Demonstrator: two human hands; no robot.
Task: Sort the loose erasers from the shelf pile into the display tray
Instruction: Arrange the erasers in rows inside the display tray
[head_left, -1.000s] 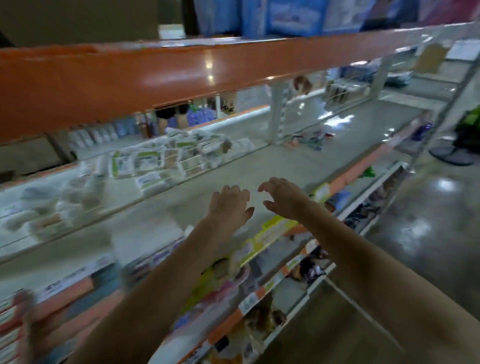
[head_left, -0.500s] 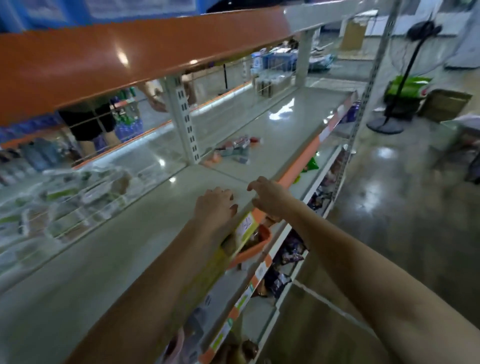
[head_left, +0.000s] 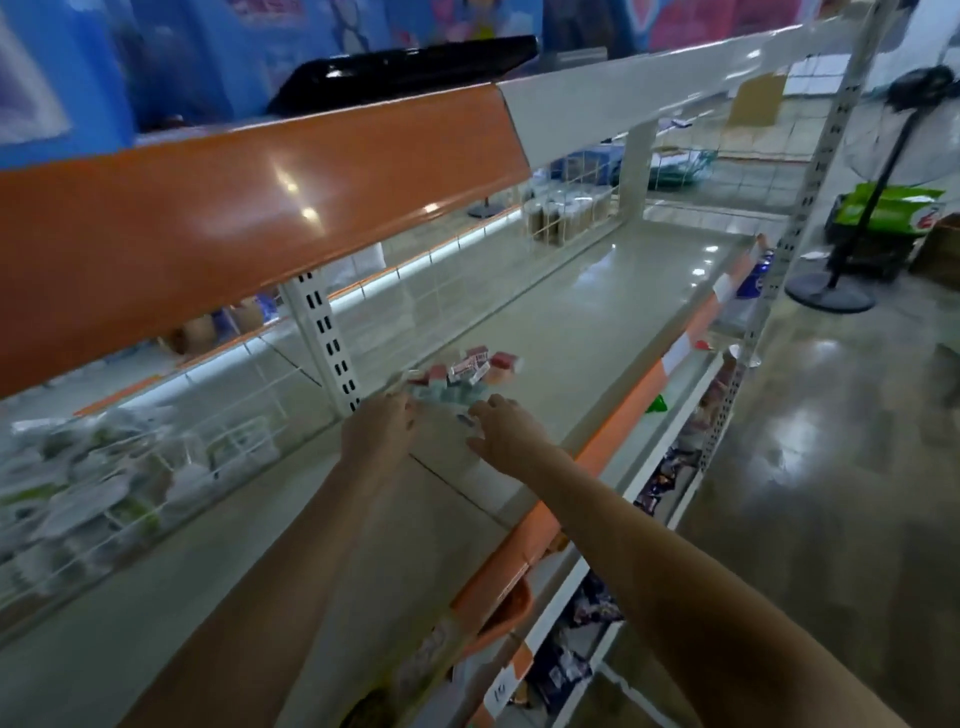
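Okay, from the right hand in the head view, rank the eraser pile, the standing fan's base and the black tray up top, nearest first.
From the right hand:
1. Eraser pile, at its fingertips on the shelf.
2. Black tray, on the top shelf, up and left.
3. Fan base, on the floor, far right.

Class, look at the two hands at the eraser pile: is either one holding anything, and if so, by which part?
It cannot be told. The left hand and right hand reach the near edge of the eraser pile, but their fingertips are blurred and partly hidden.
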